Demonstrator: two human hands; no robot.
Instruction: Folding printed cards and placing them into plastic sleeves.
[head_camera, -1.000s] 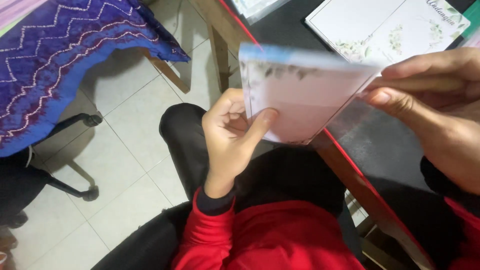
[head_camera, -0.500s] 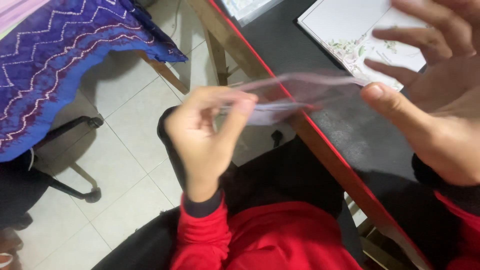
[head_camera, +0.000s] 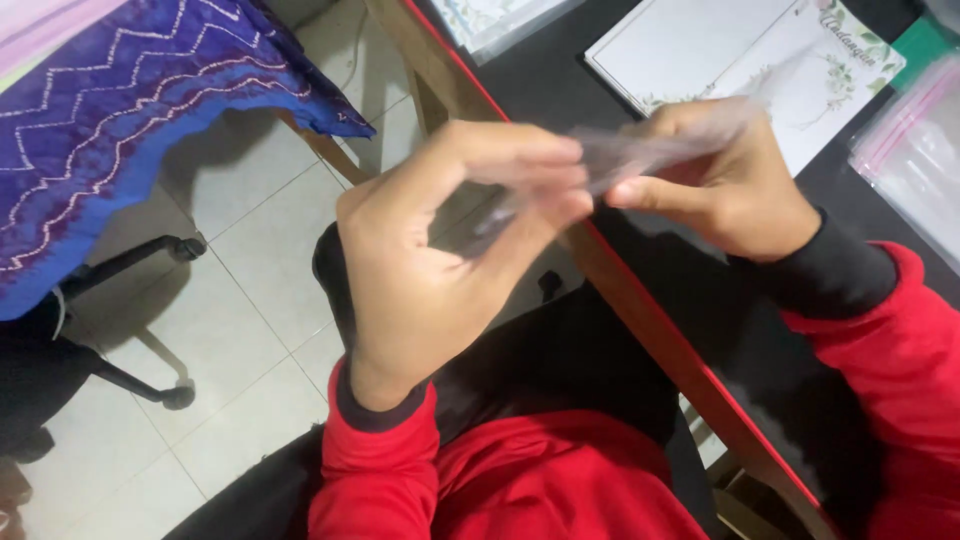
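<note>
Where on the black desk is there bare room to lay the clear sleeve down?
Bare black desk shows between the stack of sleeved cards at the top edge and the white floral card, and again near the red desk edge below the right hand. The far right is crowded: zip bags beside that card.
</note>
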